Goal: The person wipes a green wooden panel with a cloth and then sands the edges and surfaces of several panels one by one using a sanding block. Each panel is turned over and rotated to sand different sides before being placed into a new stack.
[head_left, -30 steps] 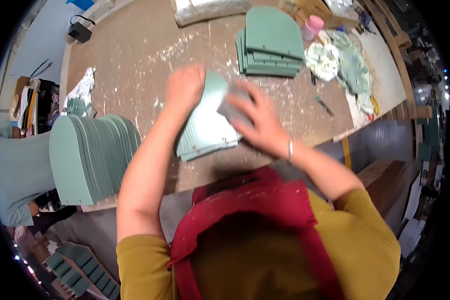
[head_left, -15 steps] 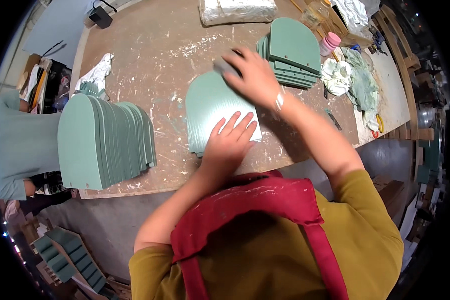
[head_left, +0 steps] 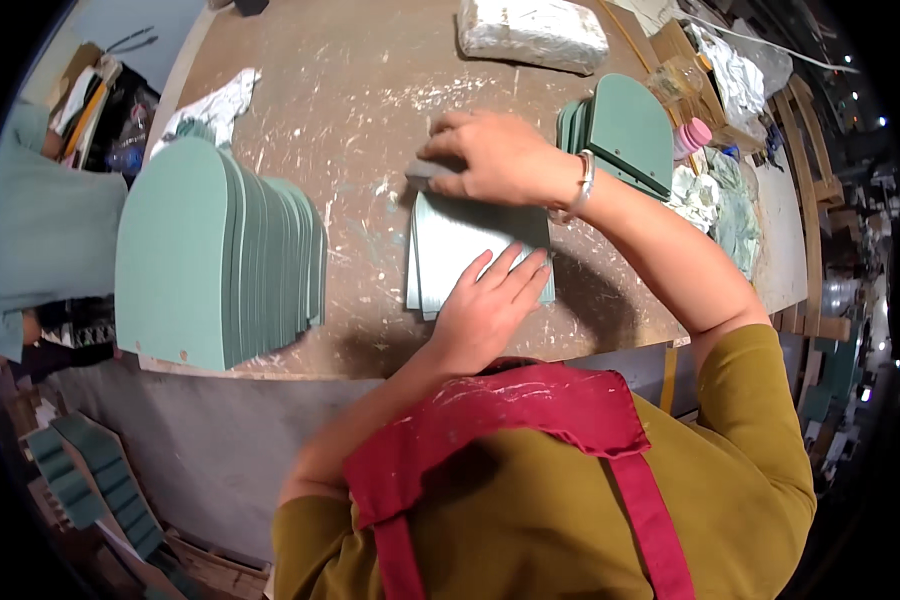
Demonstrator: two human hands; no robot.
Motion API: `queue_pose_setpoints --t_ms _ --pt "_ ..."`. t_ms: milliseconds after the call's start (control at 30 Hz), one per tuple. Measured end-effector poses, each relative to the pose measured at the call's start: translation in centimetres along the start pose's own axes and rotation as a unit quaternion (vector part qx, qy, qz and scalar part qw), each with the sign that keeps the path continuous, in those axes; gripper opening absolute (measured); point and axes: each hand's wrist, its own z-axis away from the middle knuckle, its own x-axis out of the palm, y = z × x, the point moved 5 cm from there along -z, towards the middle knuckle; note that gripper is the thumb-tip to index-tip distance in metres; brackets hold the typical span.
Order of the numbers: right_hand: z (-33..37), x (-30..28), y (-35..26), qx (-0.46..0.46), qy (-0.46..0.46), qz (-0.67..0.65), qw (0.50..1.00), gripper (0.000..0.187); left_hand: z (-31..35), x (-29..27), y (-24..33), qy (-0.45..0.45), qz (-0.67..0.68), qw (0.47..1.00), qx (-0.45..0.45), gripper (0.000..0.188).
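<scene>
A small stack of pale green panels lies on the worktable in front of me, its top green panel (head_left: 460, 238) shiny under the light. My left hand (head_left: 485, 308) rests on the near part of that panel, fingers stretched out and apart. At the panel's far left edge, my right hand (head_left: 495, 158) grips a grey sanding block (head_left: 431, 177). The hand and forearm cover much of the panel's rounded far end. To the left stands a long row of round-topped green panels (head_left: 175, 255). Another stack of green panels (head_left: 632, 130) sits beyond my right forearm.
The worktable (head_left: 360, 120) is brown with paint marks. On it lie a wrapped white block (head_left: 533, 32), a white rag (head_left: 220, 108), a pink bottle (head_left: 692, 137) and crumpled cloths (head_left: 735, 215). Another person's sleeve (head_left: 65, 230) is close at the left edge.
My right hand with the sanding block has gone from the panel's far right side round to its far left edge. The left hand still lies on the panel. The view has shifted slightly.
</scene>
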Motion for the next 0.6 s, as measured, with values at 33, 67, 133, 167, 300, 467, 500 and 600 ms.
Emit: queue_pose_setpoints --t_ms 33,67,133,167,300,467,500,600 --pt "-1.3 0.8 0.8 0.035 -0.03 -0.037 0.998 0.047 0.0 0.1 0.0 -0.003 -0.032 0.999 0.0 0.045" --pt "-2.5 0.9 2.6 0.085 -0.049 -0.07 0.993 0.046 -0.1 0.1 0.5 -0.003 -0.028 1.0 0.004 0.045" --pt "-3.7 0.7 3.9 0.108 -0.052 -0.035 0.992 0.044 -0.6 0.2 0.4 -0.003 -0.011 1.0 0.02 0.045" --pt "-3.9 0.0 2.2 0.066 -0.068 0.013 0.995 0.043 -0.4 0.5 0.0 0.007 -0.001 1.0 0.017 0.043" --pt "-2.3 0.3 -3.6 -0.075 -0.109 0.063 0.989 0.041 0.2 0.6 -0.1 0.004 -0.022 1.0 0.005 0.042" --pt "-5.4 1.2 -2.3 -0.062 -0.08 0.122 0.987 0.038 0.1 1.3 0.4 0.005 -0.017 1.0 0.001 0.042" --pt "-4.1 0.2 -5.4 -0.112 -0.131 0.094 0.98 0.036 0.6 1.3 0.2 0.013 -0.026 1.0 -0.002 0.043" --pt "1.4 2.3 -9.1 -0.328 -0.179 0.025 0.927 0.03 1.0 1.8 0.7 0.028 0.004 0.999 -0.027 0.047"
